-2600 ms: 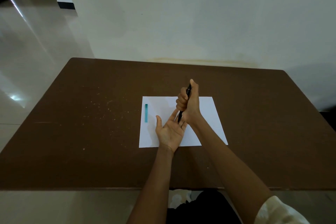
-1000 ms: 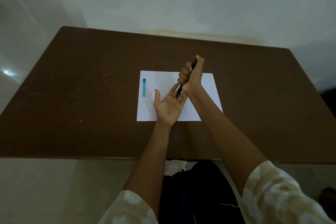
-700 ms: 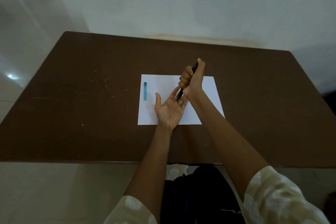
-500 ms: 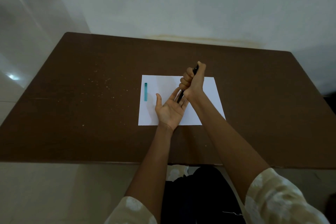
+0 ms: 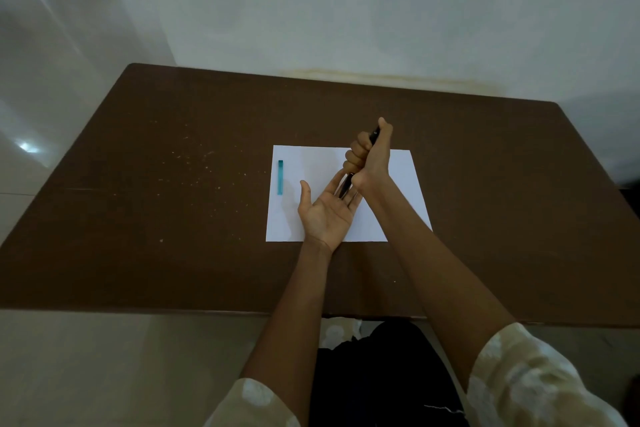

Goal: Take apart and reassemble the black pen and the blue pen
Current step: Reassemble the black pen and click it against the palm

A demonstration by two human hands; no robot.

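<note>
My right hand (image 5: pixel 370 159) is a fist around the black pen (image 5: pixel 347 185), held steeply with its top end poking out by the thumb and its lower end pointing down. That lower end meets the fingers of my left hand (image 5: pixel 327 215), which lies palm up and flat over the white paper (image 5: pixel 403 180). A short blue pen part (image 5: pixel 280 177) lies lengthwise on the paper's left side, well apart from both hands. The rest of the blue pen is not in sight.
The paper rests on a brown table (image 5: pixel 156 211) with pale specks on its left half. A white wall stands behind the far edge and shiny floor tiles lie to the left. My lap is at the near edge.
My hands hold nearly the same pose throughout; the pen stays pressed at my left fingers. The camera has shifted, so the table sits differently in the picture.
</note>
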